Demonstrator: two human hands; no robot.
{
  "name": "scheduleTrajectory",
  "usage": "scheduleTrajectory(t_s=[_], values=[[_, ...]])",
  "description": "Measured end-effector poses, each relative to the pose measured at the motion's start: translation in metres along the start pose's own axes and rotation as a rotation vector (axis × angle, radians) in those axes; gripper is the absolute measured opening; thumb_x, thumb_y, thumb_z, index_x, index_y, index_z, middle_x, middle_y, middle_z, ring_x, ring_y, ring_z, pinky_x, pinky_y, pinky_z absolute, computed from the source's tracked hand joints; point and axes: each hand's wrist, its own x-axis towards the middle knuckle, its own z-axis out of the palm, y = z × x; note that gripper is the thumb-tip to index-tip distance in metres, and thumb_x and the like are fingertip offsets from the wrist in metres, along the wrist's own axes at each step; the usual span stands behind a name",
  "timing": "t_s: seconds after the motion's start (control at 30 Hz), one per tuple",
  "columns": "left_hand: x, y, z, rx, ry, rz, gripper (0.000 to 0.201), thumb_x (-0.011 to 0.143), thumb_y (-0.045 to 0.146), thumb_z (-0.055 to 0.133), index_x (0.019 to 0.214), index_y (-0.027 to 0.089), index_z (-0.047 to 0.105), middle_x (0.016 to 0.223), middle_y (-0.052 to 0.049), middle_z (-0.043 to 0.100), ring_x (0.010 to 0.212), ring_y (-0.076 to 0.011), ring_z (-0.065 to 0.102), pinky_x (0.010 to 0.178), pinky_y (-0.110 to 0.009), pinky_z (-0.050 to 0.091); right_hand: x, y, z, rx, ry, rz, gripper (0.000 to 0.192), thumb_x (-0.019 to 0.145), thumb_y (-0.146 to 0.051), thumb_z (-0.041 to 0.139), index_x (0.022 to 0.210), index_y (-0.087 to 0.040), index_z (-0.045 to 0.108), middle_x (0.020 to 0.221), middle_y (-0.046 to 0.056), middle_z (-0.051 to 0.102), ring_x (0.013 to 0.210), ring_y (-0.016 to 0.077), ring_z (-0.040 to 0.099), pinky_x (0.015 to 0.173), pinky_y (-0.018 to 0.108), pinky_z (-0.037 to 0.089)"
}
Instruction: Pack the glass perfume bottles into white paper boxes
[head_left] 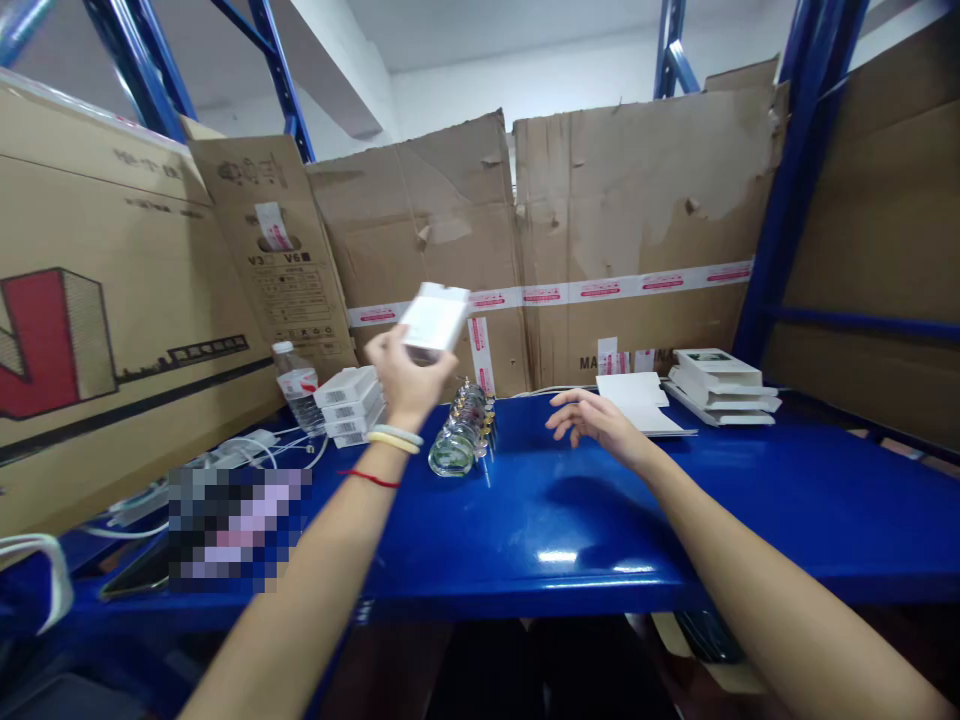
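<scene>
My left hand (403, 375) is raised above the blue shelf (570, 520) and grips a small white box (435, 317), which is motion-blurred. Just left of that hand lies a stack of similar white boxes (349, 403). A row of clear glass bottles with gold caps (463, 432) lies on the shelf between my hands. My right hand (592, 417) hovers over the shelf with fingers spread and holds nothing. It is close to flat white sheets (645, 402) on the shelf.
A pile of flat white box parts (721, 385) sits at the back right. A plastic water bottle (296, 390) and white cables (247, 450) lie at the left. Cardboard sheets (600, 240) wall the back and sides. A blurred patch covers something at the front left.
</scene>
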Motion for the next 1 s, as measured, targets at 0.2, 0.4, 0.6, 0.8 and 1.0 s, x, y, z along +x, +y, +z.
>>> scheduleTrajectory(t_s=[0.2,0.4,0.6,0.8,1.0], values=[[0.057,-0.118,-0.040,0.190,0.162,-0.386,0.061,0.057,0.031,0.081,0.104,0.014,0.047,0.115,-0.011,0.054,0.117,-0.0328,0.050,0.106,-0.046,0.037,0.000,0.000,0.004,-0.152,-0.031,0.004,0.049,0.076,-0.060,0.061,0.102,-0.019,0.056,0.088,0.008,0.068,0.073,0.0169,0.062,0.056,0.026,0.044],[0.054,-0.163,-0.045,0.210,0.093,-0.403,0.055,0.053,0.031,0.082,0.082,0.020,0.037,0.098,-0.002,0.057,0.117,-0.0371,0.051,0.105,-0.051,0.035,-0.001,0.002,0.006,-0.262,-0.039,0.074,0.048,0.076,-0.059,0.060,0.102,-0.018,0.056,0.087,0.007,0.067,0.073,0.0167,0.061,0.058,0.027,0.044],[0.055,-0.166,-0.042,0.189,0.000,-0.362,0.052,0.053,0.034,0.079,0.078,0.020,0.035,0.098,-0.004,0.059,0.122,-0.0431,0.047,0.106,-0.056,0.032,-0.001,0.005,0.005,-0.364,-0.060,0.061,0.043,0.080,-0.055,0.057,0.099,-0.016,0.059,0.084,0.007,0.067,0.073,0.0158,0.061,0.063,0.028,0.045],[0.050,-0.139,-0.040,0.085,0.184,-0.181,0.047,0.062,0.034,0.074,0.092,0.020,0.040,0.130,-0.016,0.046,0.134,-0.0426,0.034,0.110,-0.063,0.025,-0.001,0.003,0.008,-0.580,0.048,0.025,0.041,0.086,-0.053,0.048,0.094,-0.016,0.063,0.084,0.006,0.069,0.077,0.0171,0.062,0.072,0.030,0.046],[0.028,-0.052,-0.011,-0.065,0.280,0.227,0.042,0.066,0.016,0.067,0.103,0.016,0.046,0.120,-0.013,0.047,0.122,-0.0322,0.044,0.103,-0.056,0.038,0.004,0.014,0.005,-0.844,0.174,-0.007,0.016,0.081,-0.029,0.058,0.085,-0.017,0.066,0.084,0.006,0.072,0.078,0.0170,0.065,0.074,0.028,0.047]])
